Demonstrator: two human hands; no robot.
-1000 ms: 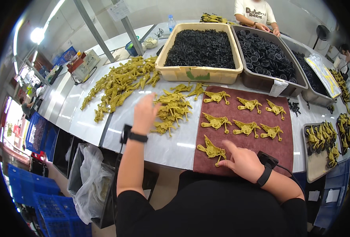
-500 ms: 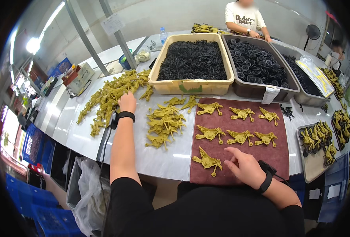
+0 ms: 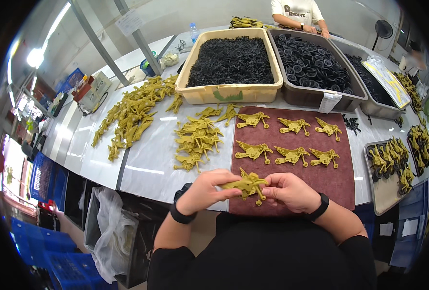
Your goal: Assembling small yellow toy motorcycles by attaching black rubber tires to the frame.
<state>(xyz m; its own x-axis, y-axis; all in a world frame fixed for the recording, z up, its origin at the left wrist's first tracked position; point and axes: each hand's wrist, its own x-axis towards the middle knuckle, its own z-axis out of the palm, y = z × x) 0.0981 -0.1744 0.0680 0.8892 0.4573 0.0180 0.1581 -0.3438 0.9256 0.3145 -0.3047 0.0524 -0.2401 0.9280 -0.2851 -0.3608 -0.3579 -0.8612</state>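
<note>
Both hands meet over the near edge of the maroon mat. The left hand is curled, its fingers pinching one end of an olive-yellow plastic toy piece, and the right hand closes on the other end, so the piece sits between them just above the mat's front left corner. Six more such pieces lie on the mat in two rows.

Behind the mat stands a cream-coloured tub, filled to the brim with small black parts. Touching its right side is a grey bin heaped with black ring-shaped wheels, and further right a third bin holds more dark parts, partly covered by a clear bag of yellow bits. At the right edge of the white tabletop a flat grey tray carries a cluster of assembled olive pieces at its far end. Left of the mat lies a small loose pile of the same pieces, with a long, larger heap beyond it.
</note>
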